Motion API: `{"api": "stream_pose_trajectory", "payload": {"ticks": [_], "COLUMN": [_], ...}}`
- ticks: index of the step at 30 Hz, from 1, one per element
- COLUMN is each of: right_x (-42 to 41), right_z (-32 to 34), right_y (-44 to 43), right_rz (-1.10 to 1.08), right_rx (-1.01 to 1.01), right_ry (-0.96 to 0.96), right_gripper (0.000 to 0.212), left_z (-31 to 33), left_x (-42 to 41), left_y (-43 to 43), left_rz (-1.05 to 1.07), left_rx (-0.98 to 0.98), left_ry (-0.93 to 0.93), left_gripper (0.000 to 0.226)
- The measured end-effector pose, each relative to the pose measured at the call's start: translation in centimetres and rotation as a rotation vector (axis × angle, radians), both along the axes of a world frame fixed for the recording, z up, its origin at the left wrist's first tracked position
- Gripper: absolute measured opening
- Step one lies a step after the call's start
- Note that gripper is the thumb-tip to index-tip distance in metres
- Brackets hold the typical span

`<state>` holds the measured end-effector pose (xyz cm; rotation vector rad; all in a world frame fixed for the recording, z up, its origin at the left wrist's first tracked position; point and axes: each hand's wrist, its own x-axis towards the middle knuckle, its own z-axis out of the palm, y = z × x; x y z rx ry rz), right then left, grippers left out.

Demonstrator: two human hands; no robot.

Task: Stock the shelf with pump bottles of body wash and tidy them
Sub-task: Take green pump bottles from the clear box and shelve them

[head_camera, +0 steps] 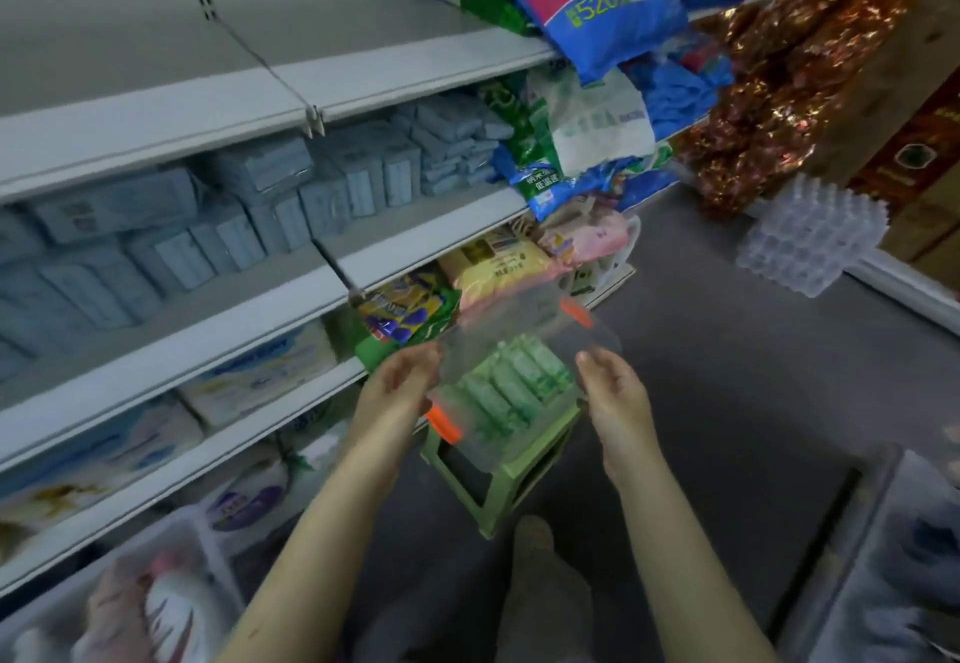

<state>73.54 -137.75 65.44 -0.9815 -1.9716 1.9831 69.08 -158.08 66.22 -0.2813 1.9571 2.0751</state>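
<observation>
Several green pump bottles point(511, 382) lie packed together in a clear box standing on a green plastic stool point(498, 480) on the floor. Above the box I hold a clear lid point(524, 335) with orange clips, tilted and blurred by motion. My left hand point(400, 387) grips its left edge. On the opposite side, my right hand point(613, 392) holds the right edge with the thumb on top. The white shelf point(291, 309) runs along the left.
The shelf levels carry blue packs point(171, 236), boxes and bright bags point(587, 2). A white bin with pink and white bottles point(171, 605) sits at the lower left. Clear egg trays point(810, 236) and red-gold tinsel point(789, 70) stand at the right. Grey floor surrounds the stool.
</observation>
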Motion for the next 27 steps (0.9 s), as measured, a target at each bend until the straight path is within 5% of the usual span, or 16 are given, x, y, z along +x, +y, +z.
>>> {"api": "stream_pose_trajectory", "payload": {"ticks": [10,14,18,27], "right_x": [-11.5,-14.6,-16.1,-18.7], "right_z": [-10.7,-14.6,-18.3,-27.8], "right_y": [9.2,9.9,9.5,6.0], "right_rz": [0.315,0.446,0.538,0.677], "right_rx": [-0.045,-0.04,-0.054,-0.047], "right_ry": [-0.217,-0.344,-0.445,-0.576], "right_gripper": [0.014,0.014,0.018,0.024], "left_z": [-9.5,-14.2,-18.9,-28.1], "left_x": [-6.9,-7.3,-7.9,-10.2], "left_y": [8.1,9.6,10.6,12.0], "left_rz": [0.32,0.425,0.52,0.68], "left_rx": [-0.2,-0.221,-0.209,-0.191], "left_ry": [-0.237,-0.348,-0.482,-0.697], "left_gripper": [0.042,0.028,0.091,0.07]}}
